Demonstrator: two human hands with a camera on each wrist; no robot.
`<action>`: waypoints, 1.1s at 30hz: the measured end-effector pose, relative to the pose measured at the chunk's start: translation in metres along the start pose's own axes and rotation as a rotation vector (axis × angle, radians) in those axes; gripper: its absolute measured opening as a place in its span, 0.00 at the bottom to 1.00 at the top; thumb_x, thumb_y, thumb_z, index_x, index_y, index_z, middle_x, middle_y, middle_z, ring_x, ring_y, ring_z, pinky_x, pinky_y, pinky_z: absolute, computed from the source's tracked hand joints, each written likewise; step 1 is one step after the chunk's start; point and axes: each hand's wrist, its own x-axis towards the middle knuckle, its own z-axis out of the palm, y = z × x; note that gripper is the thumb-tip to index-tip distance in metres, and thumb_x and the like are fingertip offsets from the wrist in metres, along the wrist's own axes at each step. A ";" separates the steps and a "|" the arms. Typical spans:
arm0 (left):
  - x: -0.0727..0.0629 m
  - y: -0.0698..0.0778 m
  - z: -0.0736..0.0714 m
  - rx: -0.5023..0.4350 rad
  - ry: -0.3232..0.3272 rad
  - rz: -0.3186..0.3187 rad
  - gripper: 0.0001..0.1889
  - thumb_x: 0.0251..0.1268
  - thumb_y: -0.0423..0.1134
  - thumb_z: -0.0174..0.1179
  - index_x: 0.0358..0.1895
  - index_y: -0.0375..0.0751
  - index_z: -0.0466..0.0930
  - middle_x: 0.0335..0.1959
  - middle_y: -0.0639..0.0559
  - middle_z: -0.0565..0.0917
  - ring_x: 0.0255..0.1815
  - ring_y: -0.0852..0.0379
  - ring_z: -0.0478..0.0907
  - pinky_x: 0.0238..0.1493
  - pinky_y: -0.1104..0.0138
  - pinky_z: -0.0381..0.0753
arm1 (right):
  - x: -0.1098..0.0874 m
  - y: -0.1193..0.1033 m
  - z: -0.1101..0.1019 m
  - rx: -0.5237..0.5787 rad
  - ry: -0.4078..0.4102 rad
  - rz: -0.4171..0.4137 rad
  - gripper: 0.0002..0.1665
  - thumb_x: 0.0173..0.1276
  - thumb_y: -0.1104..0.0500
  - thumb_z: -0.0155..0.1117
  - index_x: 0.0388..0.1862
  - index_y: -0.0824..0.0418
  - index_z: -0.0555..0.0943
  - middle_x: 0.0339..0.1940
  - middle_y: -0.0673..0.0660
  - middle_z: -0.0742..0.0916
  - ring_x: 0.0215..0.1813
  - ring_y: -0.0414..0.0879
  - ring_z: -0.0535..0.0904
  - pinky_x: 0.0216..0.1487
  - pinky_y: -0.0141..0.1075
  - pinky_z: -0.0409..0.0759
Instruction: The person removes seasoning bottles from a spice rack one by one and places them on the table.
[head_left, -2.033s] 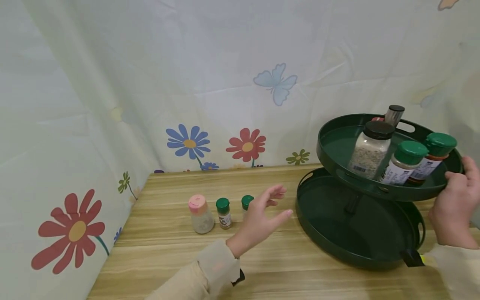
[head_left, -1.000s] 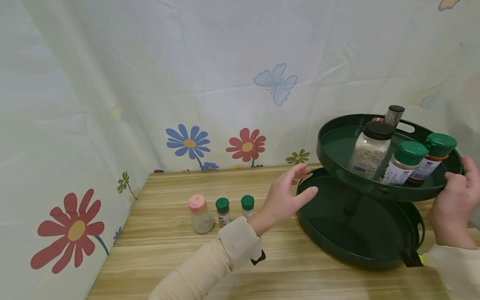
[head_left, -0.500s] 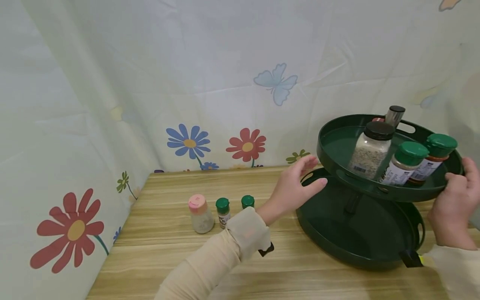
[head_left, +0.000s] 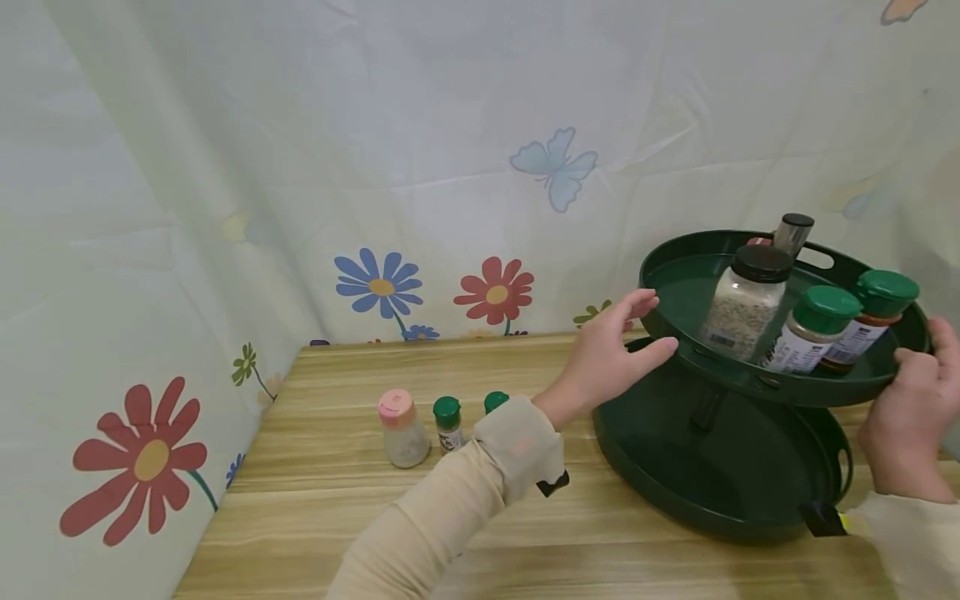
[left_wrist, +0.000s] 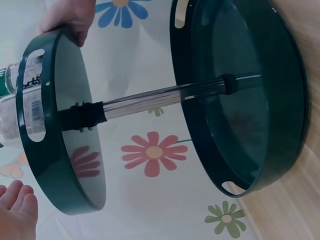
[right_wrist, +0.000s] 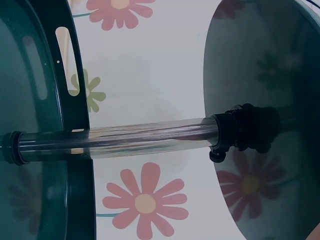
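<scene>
A two-tier dark green round tray stand is at the right of the head view. My right hand (head_left: 911, 408) grips the right rim of its upper tray (head_left: 750, 382). My left hand (head_left: 603, 358) is at that tray's left edge, thumb and fingers spread; in the left wrist view its fingertips (left_wrist: 19, 192) are apart from the rim. On the upper tray stand a black-lidded jar (head_left: 742, 310) of pale grains, two green-lidded spice bottles (head_left: 801, 337) and a metallic container with a dark top (head_left: 792, 233). A clear post (right_wrist: 150, 137) joins it to the bare lower tray (head_left: 720, 479).
Left on the wooden table (head_left: 322, 500) stand a pink-capped shaker (head_left: 403, 433) and two small green-lidded bottles (head_left: 448, 421), one partly hidden by my left sleeve. A flower-printed curtain (head_left: 420, 167) hangs behind. A black strap end (head_left: 822, 518) lies before the lower tray.
My left hand has moved right and up, from beside the small bottles to the upper tray's left rim. My right hand keeps its grip on the tray.
</scene>
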 end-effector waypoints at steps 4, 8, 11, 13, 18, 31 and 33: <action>0.008 0.005 0.001 -0.009 -0.023 -0.022 0.30 0.58 0.45 0.56 0.64 0.48 0.58 0.61 0.58 0.68 0.60 0.69 0.64 0.58 0.78 0.63 | -0.001 -0.002 0.001 -0.040 0.011 0.014 0.28 0.66 0.63 0.33 0.66 0.50 0.56 0.67 0.48 0.58 0.64 0.35 0.58 0.61 0.21 0.61; 0.013 0.008 0.004 -0.016 -0.047 -0.033 0.31 0.58 0.45 0.56 0.64 0.47 0.56 0.62 0.58 0.67 0.61 0.69 0.63 0.58 0.78 0.63 | -0.001 -0.002 0.002 -0.119 0.022 0.023 0.29 0.66 0.62 0.32 0.67 0.49 0.55 0.69 0.45 0.53 0.67 0.34 0.50 0.63 0.20 0.56; 0.016 0.009 0.006 -0.003 -0.051 -0.036 0.31 0.58 0.44 0.56 0.65 0.46 0.56 0.62 0.58 0.67 0.62 0.68 0.62 0.58 0.78 0.63 | -0.002 -0.002 0.002 -0.139 0.026 0.027 0.29 0.67 0.62 0.32 0.67 0.48 0.55 0.69 0.45 0.53 0.67 0.34 0.52 0.61 0.19 0.58; 0.018 0.010 0.007 0.008 -0.052 -0.041 0.31 0.58 0.45 0.56 0.65 0.47 0.56 0.62 0.58 0.67 0.62 0.69 0.62 0.58 0.78 0.63 | -0.003 -0.002 0.002 -0.131 0.022 0.026 0.28 0.67 0.61 0.33 0.67 0.48 0.55 0.69 0.46 0.55 0.66 0.34 0.56 0.57 0.18 0.62; 0.025 0.014 0.010 0.041 -0.067 -0.052 0.32 0.59 0.46 0.55 0.66 0.49 0.54 0.63 0.60 0.65 0.62 0.70 0.61 0.58 0.79 0.63 | -0.003 -0.001 0.002 -0.066 0.017 0.018 0.28 0.67 0.62 0.33 0.66 0.49 0.56 0.67 0.47 0.59 0.64 0.35 0.60 0.55 0.17 0.64; 0.049 0.027 0.024 0.232 -0.125 -0.164 0.37 0.55 0.50 0.57 0.67 0.57 0.48 0.63 0.69 0.61 0.61 0.71 0.63 0.52 0.78 0.68 | -0.002 0.003 0.001 0.006 0.015 0.003 0.27 0.67 0.63 0.33 0.66 0.50 0.56 0.67 0.48 0.60 0.65 0.36 0.59 0.53 0.16 0.65; 0.053 0.028 0.024 0.242 -0.137 -0.186 0.38 0.55 0.50 0.58 0.67 0.57 0.48 0.64 0.70 0.60 0.61 0.71 0.63 0.52 0.78 0.68 | -0.002 0.003 0.001 0.008 0.010 -0.001 0.27 0.67 0.63 0.33 0.66 0.50 0.56 0.67 0.48 0.60 0.65 0.36 0.59 0.52 0.16 0.66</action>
